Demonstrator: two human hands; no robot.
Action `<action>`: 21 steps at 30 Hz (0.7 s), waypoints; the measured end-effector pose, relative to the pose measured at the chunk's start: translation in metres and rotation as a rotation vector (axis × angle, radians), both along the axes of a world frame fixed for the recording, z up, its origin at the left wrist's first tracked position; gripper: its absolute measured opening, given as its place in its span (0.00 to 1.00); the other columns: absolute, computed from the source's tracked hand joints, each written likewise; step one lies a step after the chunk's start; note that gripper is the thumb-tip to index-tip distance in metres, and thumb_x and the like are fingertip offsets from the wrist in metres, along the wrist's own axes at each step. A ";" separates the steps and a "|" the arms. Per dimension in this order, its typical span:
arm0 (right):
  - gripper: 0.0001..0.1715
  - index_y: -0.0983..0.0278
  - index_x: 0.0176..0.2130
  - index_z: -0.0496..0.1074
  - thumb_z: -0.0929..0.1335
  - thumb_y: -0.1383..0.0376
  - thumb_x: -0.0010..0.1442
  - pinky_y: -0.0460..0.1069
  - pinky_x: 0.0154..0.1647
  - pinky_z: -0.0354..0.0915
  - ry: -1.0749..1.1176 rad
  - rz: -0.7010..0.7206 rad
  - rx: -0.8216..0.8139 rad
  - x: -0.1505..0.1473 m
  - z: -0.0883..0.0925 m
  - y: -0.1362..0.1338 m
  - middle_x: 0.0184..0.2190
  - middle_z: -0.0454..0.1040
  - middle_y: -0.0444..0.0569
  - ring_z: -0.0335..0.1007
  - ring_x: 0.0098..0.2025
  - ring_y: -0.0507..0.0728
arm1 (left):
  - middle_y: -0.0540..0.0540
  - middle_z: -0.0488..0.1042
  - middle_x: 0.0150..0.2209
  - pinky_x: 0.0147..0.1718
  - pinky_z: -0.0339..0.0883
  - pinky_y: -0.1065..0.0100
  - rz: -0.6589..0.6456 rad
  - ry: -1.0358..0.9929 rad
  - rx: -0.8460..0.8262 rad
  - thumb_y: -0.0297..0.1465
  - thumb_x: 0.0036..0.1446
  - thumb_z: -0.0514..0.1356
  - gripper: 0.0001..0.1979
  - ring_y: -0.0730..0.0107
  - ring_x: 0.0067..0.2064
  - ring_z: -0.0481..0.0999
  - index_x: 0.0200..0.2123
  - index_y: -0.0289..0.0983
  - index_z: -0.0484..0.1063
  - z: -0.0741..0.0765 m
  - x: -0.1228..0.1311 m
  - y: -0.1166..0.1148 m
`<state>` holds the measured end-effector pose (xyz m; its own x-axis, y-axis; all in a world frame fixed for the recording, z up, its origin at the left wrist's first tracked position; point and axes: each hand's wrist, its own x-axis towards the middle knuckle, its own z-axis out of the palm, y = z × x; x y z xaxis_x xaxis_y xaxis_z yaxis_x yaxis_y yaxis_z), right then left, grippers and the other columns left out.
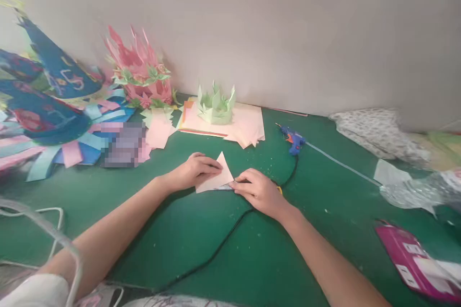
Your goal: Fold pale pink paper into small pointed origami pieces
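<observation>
Paper (216,181) was gripped by left hand (196,171), right hand (261,193) pinched its right corner, crown (216,111) stood behind, glue gun (296,142) lay on table (154,249).

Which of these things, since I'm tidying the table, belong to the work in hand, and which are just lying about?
Likely part of the work:
pale pink paper, under the left hand, right hand at its corner
paper stack, similar in colour
perhaps the glue gun, untouched

Probably just lying about:
blue hats
clear plastic
pink power strip
</observation>
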<state>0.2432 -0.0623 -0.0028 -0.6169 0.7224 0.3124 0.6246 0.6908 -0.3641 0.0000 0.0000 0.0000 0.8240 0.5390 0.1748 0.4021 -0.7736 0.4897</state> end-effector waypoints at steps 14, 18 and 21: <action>0.13 0.60 0.44 0.73 0.61 0.67 0.62 0.53 0.39 0.62 0.004 0.029 0.016 -0.019 0.000 -0.003 0.35 0.72 0.50 0.63 0.37 0.56 | 0.47 0.73 0.49 0.49 0.53 0.62 0.010 -0.057 0.009 0.30 0.61 0.50 0.13 0.67 0.48 0.70 0.45 0.44 0.72 -0.002 0.001 0.000; 0.14 0.61 0.43 0.73 0.61 0.67 0.62 0.52 0.38 0.61 -0.011 0.041 0.031 -0.023 -0.001 -0.004 0.34 0.72 0.51 0.63 0.36 0.56 | 0.48 0.73 0.49 0.50 0.54 0.62 0.015 -0.064 0.012 0.30 0.61 0.50 0.13 0.67 0.48 0.71 0.44 0.44 0.72 -0.003 0.001 0.000; 0.14 0.61 0.44 0.73 0.61 0.67 0.62 0.52 0.38 0.61 -0.009 0.044 0.035 -0.024 0.000 -0.004 0.34 0.72 0.50 0.63 0.37 0.56 | 0.48 0.73 0.49 0.50 0.54 0.62 0.015 -0.060 0.011 0.30 0.61 0.50 0.14 0.66 0.48 0.71 0.44 0.44 0.73 -0.002 0.001 0.000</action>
